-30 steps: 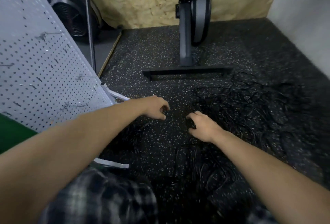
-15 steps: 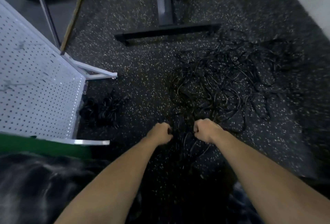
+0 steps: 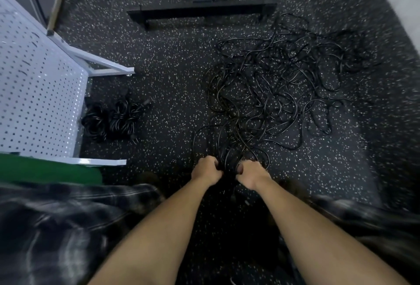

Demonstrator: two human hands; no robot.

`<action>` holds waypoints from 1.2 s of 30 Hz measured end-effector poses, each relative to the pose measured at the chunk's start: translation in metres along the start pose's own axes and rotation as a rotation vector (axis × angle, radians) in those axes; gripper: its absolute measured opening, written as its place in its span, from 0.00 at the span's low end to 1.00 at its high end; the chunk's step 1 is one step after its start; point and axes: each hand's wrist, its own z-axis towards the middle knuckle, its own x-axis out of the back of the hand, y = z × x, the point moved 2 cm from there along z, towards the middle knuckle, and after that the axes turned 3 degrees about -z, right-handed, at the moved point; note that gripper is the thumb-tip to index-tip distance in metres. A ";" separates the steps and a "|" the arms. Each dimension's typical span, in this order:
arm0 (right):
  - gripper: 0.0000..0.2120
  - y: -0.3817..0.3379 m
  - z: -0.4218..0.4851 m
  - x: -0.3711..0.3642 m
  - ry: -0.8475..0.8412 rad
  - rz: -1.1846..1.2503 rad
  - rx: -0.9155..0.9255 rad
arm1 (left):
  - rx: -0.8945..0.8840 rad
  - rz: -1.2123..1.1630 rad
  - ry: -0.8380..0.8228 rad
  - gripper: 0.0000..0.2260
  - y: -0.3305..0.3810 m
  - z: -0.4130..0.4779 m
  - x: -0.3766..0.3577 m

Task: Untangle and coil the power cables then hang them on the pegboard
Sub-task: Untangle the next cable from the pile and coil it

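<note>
Gripping the near fringe of the tangle (image 3: 284, 85), both hands were curled round black cables (image 3: 229, 148). The left hand (image 3: 205, 172) and right hand (image 3: 250, 174) sat close together, knuckles up, with strands running between them. Which strand each held could not be told.

The step looked like freeing one cable from the mass. It would go best by settling on a single cable, tracing it toward a plug, and feeding slack back through the loops. A hard pull would likely cinch the knots. Spreading the hands along one strand should show where it crossed the others.

From the hands the tangle fanned out over the floor (image 3: 170, 80) to the far right. Two coils (image 3: 111, 119) lay on the left, well apart from the hands and just beside the foot of the pegboard (image 3: 38, 94). No cable showed on the part of the pegboard in view.
</note>
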 end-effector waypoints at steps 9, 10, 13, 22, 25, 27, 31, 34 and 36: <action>0.21 -0.009 0.000 -0.004 0.088 0.485 -0.022 | -0.109 -0.238 -0.170 0.13 -0.005 -0.012 0.008; 0.27 -0.008 0.010 -0.006 0.084 0.567 -0.003 | -0.145 -0.244 -0.193 0.11 -0.003 -0.014 0.006; 0.17 -0.016 0.016 -0.004 0.108 0.676 0.003 | -0.184 -0.297 -0.175 0.12 0.004 -0.019 0.002; 0.13 0.016 0.009 -0.001 0.295 0.608 -0.101 | -0.081 -0.289 0.090 0.12 0.016 -0.005 0.005; 0.12 0.024 0.012 -0.005 0.301 0.621 -0.115 | -0.065 -0.142 -0.017 0.19 0.015 0.002 -0.006; 0.13 0.026 0.014 -0.006 0.314 0.634 -0.113 | -0.069 -0.065 -0.023 0.20 0.017 0.004 -0.013; 0.13 0.022 0.017 -0.009 0.280 0.568 -0.091 | -0.100 0.083 0.070 0.18 0.023 0.002 -0.020; 0.14 0.013 0.015 -0.013 0.175 0.487 -0.048 | -0.114 0.146 0.142 0.13 0.025 0.000 -0.020; 0.15 0.010 0.015 -0.017 0.111 0.489 -0.029 | -0.093 0.149 0.155 0.09 0.023 0.000 -0.020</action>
